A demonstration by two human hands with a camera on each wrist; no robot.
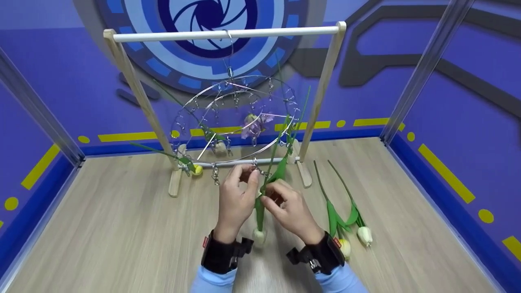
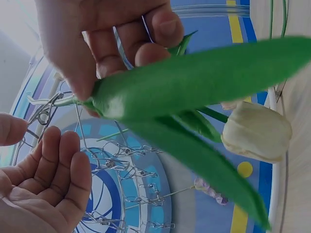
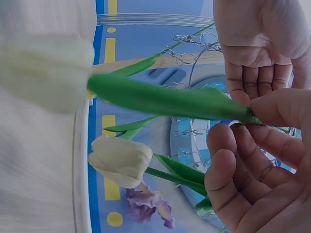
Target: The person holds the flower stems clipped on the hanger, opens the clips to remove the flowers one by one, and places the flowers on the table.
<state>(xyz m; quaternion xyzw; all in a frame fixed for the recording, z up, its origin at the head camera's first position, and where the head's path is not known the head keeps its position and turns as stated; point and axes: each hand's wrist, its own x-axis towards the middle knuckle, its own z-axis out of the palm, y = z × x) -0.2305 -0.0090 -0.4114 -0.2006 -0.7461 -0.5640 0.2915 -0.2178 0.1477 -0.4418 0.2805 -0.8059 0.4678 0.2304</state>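
My right hand (image 1: 291,207) pinches an artificial white tulip (image 1: 259,237) by its stem near the leaves, bloom hanging down. In the right wrist view the tulip's green leaf (image 3: 165,99) reaches left from thumb and fingertips. Beside it, my left hand (image 1: 238,199) pinches a wire clip (image 2: 41,116) at the near edge of a round metal hanger (image 1: 268,145). The stem's upper end runs close to that clip in the left wrist view. Another white tulip (image 3: 121,160) hangs beyond my right hand, with its bloom hidden in the head view.
The hanger hooks over a wooden rack's white bar (image 1: 171,36). From its clips hang a yellow tulip (image 1: 197,170), a white tulip (image 1: 220,147) and a purple flower (image 1: 251,127). On the table's right lie a white tulip (image 1: 365,236) and a yellowish tulip (image 1: 344,248).
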